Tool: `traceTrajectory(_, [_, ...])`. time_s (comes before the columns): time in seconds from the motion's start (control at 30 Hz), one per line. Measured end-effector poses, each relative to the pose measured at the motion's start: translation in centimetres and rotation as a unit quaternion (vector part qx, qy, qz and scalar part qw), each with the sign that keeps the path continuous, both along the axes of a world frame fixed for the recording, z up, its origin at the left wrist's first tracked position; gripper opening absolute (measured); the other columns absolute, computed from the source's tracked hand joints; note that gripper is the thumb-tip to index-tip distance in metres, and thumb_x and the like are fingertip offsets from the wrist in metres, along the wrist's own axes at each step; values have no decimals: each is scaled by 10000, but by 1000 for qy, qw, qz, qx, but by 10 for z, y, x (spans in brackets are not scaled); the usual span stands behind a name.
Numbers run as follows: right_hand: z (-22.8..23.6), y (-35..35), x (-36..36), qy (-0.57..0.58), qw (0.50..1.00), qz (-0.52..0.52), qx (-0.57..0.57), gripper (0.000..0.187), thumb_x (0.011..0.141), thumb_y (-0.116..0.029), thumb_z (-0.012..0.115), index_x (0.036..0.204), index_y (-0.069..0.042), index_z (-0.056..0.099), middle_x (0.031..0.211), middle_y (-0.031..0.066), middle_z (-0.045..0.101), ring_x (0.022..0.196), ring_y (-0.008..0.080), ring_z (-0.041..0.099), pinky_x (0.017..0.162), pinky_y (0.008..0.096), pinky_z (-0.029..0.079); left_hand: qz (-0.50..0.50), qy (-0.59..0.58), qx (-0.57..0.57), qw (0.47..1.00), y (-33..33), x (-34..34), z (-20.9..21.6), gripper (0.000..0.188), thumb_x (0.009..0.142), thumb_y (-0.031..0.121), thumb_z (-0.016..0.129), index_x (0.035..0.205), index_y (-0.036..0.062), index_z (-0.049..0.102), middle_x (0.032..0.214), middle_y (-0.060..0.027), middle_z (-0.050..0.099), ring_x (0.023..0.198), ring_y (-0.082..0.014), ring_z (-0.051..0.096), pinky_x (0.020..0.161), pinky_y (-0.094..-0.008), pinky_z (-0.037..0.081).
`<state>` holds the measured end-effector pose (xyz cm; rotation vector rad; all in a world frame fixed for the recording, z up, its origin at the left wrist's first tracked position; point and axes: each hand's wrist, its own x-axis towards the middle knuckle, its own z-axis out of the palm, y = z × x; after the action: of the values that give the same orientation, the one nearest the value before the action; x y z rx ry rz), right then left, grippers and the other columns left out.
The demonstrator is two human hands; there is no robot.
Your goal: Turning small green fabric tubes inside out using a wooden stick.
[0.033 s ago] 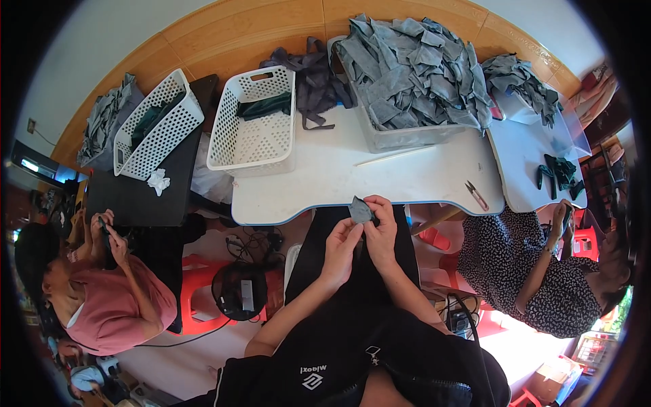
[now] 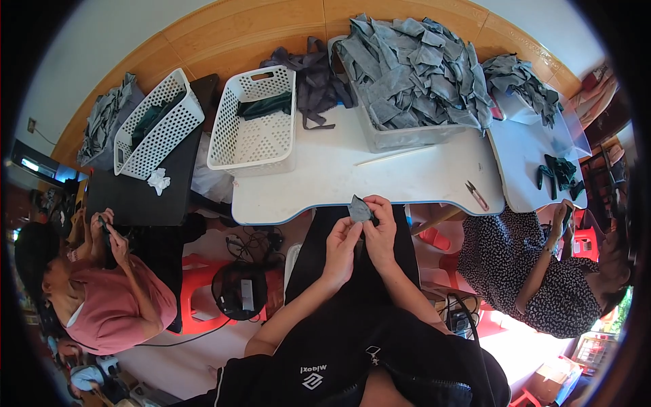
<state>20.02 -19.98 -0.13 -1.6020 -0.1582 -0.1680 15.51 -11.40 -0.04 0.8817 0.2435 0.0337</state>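
Note:
My left hand [image 2: 341, 247] and my right hand [image 2: 380, 234] are raised together just in front of the white table's [image 2: 380, 180] near edge. Both pinch a small grey fabric piece [image 2: 359, 209], which sticks up between the fingertips. My dark-clothed lap lies below the hands. On the table's far side stands a clear bin [image 2: 407, 139] heaped with several grey fabric pieces [image 2: 413, 68].
A white perforated basket [image 2: 254, 146] holds dark green pieces; a second basket [image 2: 157, 122] sits on a black table [image 2: 142, 197]. Thread snips [image 2: 477, 195] and a thin stick [image 2: 393, 157] lie on the white table. People sit at left [image 2: 102, 292] and right [image 2: 536, 271].

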Motion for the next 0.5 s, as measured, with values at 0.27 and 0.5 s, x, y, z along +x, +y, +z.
traceTrajectory(0.27, [-4,6,-3,-9,995,-56,-83,197,761,-5,667,955,14,637,1049,63,502,985,182,497,855,271,408,99,-37,375,921,9,19,-16,162,974,128,477,907,-7,537,803,-70,553,721,-126,500,656,-276,413])
traceTrajectory(0.5, [-16,4,-15,88,988,66,-106,190,772,-96,716,947,-28,682,1031,48,479,1006,165,451,827,277,392,85,-100,512,849,47,31,-26,130,937,104,535,878,-10,550,724,-119,511,655,-185,476,614,-297,416])
